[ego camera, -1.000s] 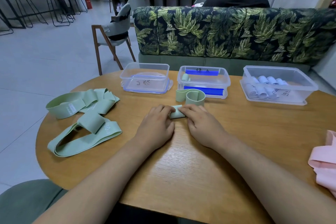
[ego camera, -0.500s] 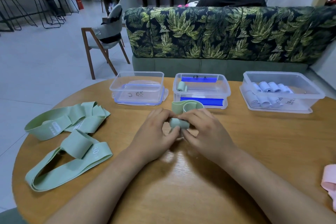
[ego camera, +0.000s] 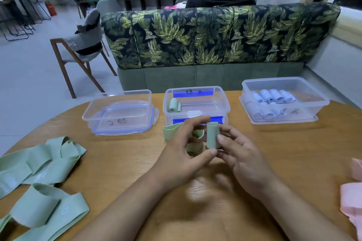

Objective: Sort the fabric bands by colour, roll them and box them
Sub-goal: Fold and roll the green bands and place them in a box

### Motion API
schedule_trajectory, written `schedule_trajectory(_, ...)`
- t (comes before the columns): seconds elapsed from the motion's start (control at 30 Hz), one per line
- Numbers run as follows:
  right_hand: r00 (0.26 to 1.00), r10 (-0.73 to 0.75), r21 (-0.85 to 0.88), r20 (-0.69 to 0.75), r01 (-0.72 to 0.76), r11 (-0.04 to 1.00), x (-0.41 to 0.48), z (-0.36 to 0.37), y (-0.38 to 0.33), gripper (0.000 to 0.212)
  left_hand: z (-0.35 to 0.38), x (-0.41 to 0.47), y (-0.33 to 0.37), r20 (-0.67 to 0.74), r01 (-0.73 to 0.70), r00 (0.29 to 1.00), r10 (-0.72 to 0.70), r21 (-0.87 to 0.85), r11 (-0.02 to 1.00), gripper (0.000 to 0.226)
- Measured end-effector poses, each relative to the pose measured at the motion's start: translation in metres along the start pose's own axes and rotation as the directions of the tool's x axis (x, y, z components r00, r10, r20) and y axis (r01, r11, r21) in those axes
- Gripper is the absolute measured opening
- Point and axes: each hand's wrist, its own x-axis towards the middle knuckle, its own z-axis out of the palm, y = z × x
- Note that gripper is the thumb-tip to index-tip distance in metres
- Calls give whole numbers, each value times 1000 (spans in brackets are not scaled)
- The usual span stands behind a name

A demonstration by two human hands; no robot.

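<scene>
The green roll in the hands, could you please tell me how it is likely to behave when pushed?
Probably light and soft: the green roll is pinched between the left hand and right hand. It may unroll if released, as the loose green bands lie floppy. Cylindrical, it could roll on the table.

Bare desk (ego camera: pixel 121 162) runs between loose green bands (ego camera: pixel 45 160), left, and pink bands (ego camera: pixel 350 199), right; three open-topped boxes (ego camera: pixel 195 89) line the far edge.

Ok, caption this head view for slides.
Left hand and right hand hold a rolled green band before the middle box.
</scene>
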Motion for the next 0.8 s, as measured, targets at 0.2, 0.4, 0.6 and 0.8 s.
schedule_trajectory(0.2, 986, 148, 210, 83, -162, 964, -1, -7, -3, 36, 10, 18, -9, 14, -202, 979, 202, 149, 968, 67)
schedule_trajectory(0.4, 991, 104, 56, -78, -100, 993, 1, -7, 4, 19, 0, 21, -20, 41, -302, 952, 302, 258, 918, 60)
schedule_trajectory(0.6, 982, -6, -138, -189, -21, 990, -2, -3, -1, 17, -3, 24, -19, 166, -299, 954, 250, 481, 824, 67)
schedule_trajectory(0.8, 962, -57, -328, -269, -36, 944, -3, 2, -1, 24, 2, 25, -14, 214, -328, 944, 250, 541, 775, 67)
